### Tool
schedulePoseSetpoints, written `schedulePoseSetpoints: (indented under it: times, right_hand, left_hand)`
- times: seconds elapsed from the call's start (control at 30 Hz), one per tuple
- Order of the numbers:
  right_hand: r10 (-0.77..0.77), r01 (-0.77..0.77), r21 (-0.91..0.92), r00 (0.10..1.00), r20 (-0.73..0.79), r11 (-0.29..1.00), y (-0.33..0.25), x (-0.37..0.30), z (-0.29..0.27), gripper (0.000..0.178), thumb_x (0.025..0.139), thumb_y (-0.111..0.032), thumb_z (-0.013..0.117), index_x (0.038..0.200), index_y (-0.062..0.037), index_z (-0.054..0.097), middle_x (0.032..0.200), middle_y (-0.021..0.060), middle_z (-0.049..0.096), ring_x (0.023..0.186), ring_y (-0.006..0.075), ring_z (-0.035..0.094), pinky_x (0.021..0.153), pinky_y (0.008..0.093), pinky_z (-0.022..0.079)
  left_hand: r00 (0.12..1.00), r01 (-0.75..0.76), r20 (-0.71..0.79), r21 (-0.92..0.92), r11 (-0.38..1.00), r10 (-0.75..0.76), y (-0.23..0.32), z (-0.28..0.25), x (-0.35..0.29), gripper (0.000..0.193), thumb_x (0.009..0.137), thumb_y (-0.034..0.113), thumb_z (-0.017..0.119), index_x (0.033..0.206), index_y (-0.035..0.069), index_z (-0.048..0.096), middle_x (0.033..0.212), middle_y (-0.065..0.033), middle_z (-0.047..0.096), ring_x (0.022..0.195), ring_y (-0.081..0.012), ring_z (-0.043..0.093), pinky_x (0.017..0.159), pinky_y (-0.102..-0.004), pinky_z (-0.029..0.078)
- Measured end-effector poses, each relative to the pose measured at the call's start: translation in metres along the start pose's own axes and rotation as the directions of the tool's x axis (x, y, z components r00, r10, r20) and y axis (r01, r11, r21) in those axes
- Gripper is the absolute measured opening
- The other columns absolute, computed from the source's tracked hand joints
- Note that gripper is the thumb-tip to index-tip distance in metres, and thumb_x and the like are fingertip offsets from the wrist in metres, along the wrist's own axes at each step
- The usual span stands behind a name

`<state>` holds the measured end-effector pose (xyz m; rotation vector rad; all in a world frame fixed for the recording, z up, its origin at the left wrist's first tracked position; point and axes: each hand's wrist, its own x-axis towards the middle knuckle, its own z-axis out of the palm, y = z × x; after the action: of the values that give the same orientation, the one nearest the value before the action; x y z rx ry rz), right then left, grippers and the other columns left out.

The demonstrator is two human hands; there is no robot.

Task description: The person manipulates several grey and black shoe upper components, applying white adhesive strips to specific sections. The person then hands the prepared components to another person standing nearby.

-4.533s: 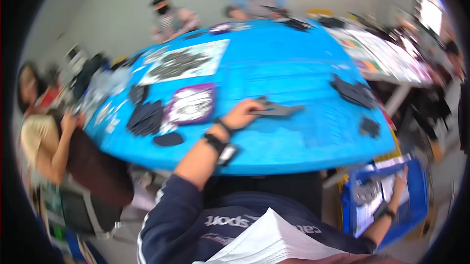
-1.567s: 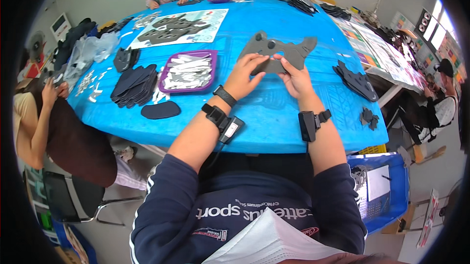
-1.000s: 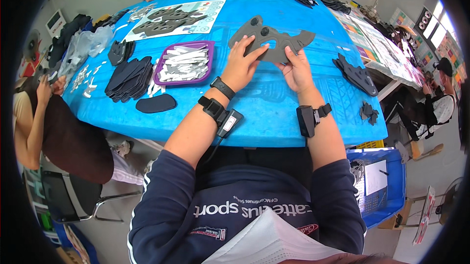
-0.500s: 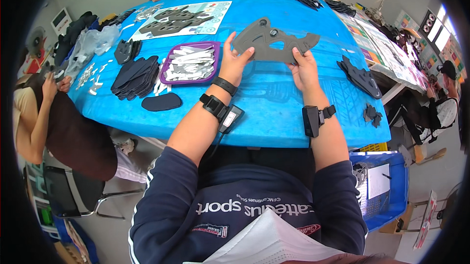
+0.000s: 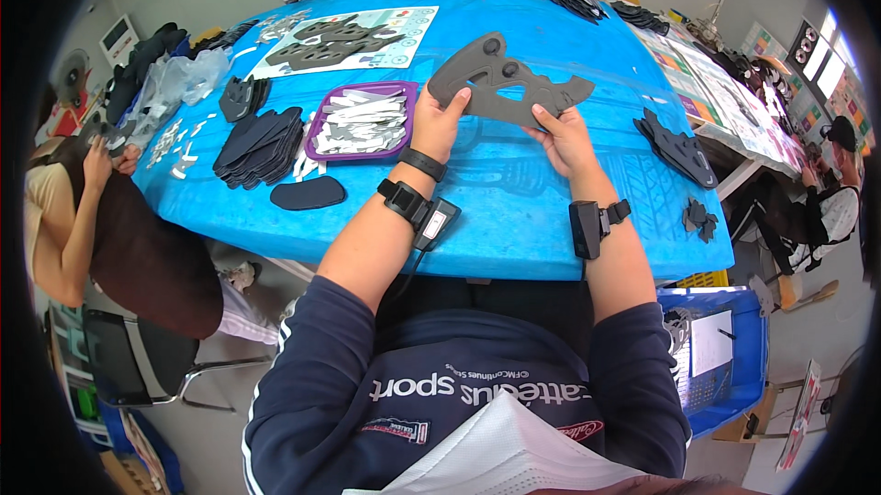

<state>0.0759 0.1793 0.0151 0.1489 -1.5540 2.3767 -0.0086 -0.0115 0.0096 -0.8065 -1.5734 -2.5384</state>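
Above the blue-covered table I hold a dark grey foam pad (image 5: pixel 486 104) with cut-out openings and two dark round spots near its upper edge. My left hand (image 5: pixel 437 121) grips its left end, thumb on the upper face and fingers behind. At the lower right, my right hand (image 5: pixel 565 139) pinches the pad between thumb and fingers. Left of my left hand sits a purple tray (image 5: pixel 360 160) filled with white and grey strips. Beside that tray lies a stack of dark pads (image 5: pixel 261 148), with a single rounded pad (image 5: pixel 308 193) in front.
More cut-out foam pieces (image 5: pixel 677 148) and small dark scraps (image 5: pixel 699 219) lie at the table's right side. Farther off, a printed sheet (image 5: pixel 415 29) bears grey foam pieces. A blue crate (image 5: pixel 754 362) stands below right. Other people work around, one close at the left (image 5: pixel 110 220).
The foam pad has tilted and shifted slightly left. My right hand has moved a little left and down along it, and my left fingers have closed behind its end.
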Motion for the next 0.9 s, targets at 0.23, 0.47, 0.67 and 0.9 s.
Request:
schedulePoseSetpoints:
  times: [0.23, 0.47, 0.67, 0.9]
  right_hand:
    - [-0.026, 0.025, -0.006, 0.999, -0.030, 1.000, -0.003, -0.001, -0.006, 0.029, 0.091, -0.012, 0.061, 0.118, -0.0116, 0.050, 0.110, 0.0026, 0.060, 0.095, 0.0136, 0.060, 0.079, 0.0305, 0.053]
    - [-0.043, 0.043, -0.019, 0.999, -0.026, 0.999, -0.005, -0.001, -0.006, 0.034, 0.090, -0.013, 0.063, 0.121, -0.0104, 0.049, 0.113, 0.0025, 0.059, 0.101, 0.0143, 0.058, 0.082, 0.0326, 0.051]
    - [-0.034, 0.033, -0.036, 0.999, -0.011, 0.999, -0.004, -0.002, -0.001, 0.032, 0.090, -0.012, 0.063, 0.119, -0.0081, 0.050, 0.111, 0.0040, 0.060, 0.098, 0.0145, 0.059, 0.082, 0.0318, 0.053]
    - [0.000, 0.000, -0.011, 1.000, -0.008, 1.000, -0.004, -0.003, 0.000, 0.029, 0.090, -0.011, 0.062, 0.117, -0.0082, 0.052, 0.109, 0.0042, 0.061, 0.094, 0.0143, 0.061, 0.078, 0.0299, 0.054]
  left_hand:
    - [0.984, 0.084, 0.155, 0.061, 0.995, -0.092, 0.017, 0.009, -0.007, 0.053, 0.084, 0.014, 0.068, 0.128, 0.006, 0.040, 0.106, -0.0068, 0.061, 0.093, -0.0155, 0.063, 0.070, -0.0293, 0.056]
    - [0.913, 0.306, 0.276, 0.024, 0.952, -0.300, 0.021, 0.006, -0.009, 0.054, 0.080, 0.009, 0.072, 0.125, 0.005, 0.044, 0.114, -0.0092, 0.058, 0.100, -0.0158, 0.060, 0.072, -0.0281, 0.054]
    - [0.943, -0.331, 0.111, 0.265, 0.906, 0.312, 0.003, 0.008, -0.006, 0.058, 0.075, 0.005, 0.073, 0.126, 0.003, 0.045, 0.118, -0.0115, 0.053, 0.102, -0.0216, 0.059, 0.082, -0.0299, 0.051]
    - [0.916, -0.401, 0.180, 0.362, 0.842, 0.359, 0.009, 0.006, -0.011, 0.033, 0.077, 0.009, 0.072, 0.107, 0.001, 0.063, 0.114, -0.0111, 0.057, 0.102, -0.0202, 0.059, 0.084, -0.0325, 0.049]
